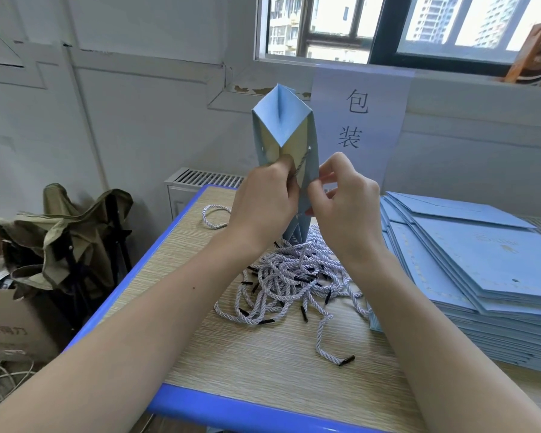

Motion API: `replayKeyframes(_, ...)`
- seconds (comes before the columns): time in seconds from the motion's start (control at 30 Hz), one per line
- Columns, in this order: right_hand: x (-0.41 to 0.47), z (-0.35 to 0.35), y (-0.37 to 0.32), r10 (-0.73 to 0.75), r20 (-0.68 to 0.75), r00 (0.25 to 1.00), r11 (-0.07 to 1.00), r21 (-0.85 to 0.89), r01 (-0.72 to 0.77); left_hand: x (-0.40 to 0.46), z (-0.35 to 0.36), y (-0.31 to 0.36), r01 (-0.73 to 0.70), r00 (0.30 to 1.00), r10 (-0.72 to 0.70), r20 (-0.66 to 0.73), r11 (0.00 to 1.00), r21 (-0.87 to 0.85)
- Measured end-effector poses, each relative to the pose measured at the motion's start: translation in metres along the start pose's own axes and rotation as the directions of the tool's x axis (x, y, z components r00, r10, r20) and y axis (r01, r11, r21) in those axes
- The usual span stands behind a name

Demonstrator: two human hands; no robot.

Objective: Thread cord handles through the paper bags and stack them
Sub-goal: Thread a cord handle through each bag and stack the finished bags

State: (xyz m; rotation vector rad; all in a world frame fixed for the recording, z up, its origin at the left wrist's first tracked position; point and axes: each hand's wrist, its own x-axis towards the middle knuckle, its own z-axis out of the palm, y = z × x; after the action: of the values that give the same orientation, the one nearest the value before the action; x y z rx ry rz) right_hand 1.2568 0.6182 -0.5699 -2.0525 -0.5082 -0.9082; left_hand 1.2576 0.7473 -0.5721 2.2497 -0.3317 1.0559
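Observation:
A light blue paper bag (281,120) is held upright above the table with its mouth spread open toward me. My left hand (263,201) reaches into the mouth, fingers curled round the left wall and pinching a cord (301,165) that runs from a hole in the right wall. My right hand (344,195) pinches the outside of that right wall. A tangled heap of white twisted cords (294,276) with black tips lies on the table under the bag.
A tall stack of flat blue bags (481,270) fills the table's right side. The wooden table has a blue rim (231,407). A loose cord loop (213,217) lies at the far left. A folded olive stool (69,239) and cardboard box (10,326) stand on the left floor.

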Motion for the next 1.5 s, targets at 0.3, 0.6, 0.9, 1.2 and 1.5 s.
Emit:
replayKeyframes(0.3,0.000,-0.001,0.000,-0.004,0.019,1.000,1.000,-0.010,0.004,-0.002,-0.002,0.002,0.046,0.999,-0.046,0.024,0.999,0.004)
replayKeyframes(0.6,0.000,-0.005,0.001,0.055,0.023,0.998,0.998,0.026,-0.056,-0.006,-0.003,0.005,-0.067,0.990,0.077,0.116,0.994,-0.088)
replayKeyframes(0.9,0.001,-0.007,0.003,0.143,0.031,0.989,0.985,0.089,-0.146,-0.004,-0.007,0.001,-0.123,0.984,0.116,-0.135,0.991,-0.044)
replayKeyframes(1.2,0.007,-0.022,0.003,0.233,0.270,0.934,0.967,0.034,-0.251,-0.004,-0.007,0.004,-0.174,0.982,0.178,-0.055,0.982,0.076)
replayKeyframes(1.5,0.001,-0.032,0.000,0.353,0.715,0.603,0.924,-0.368,-0.105,-0.004,-0.003,-0.004,-0.243,0.967,0.250,-0.041,0.962,0.124)
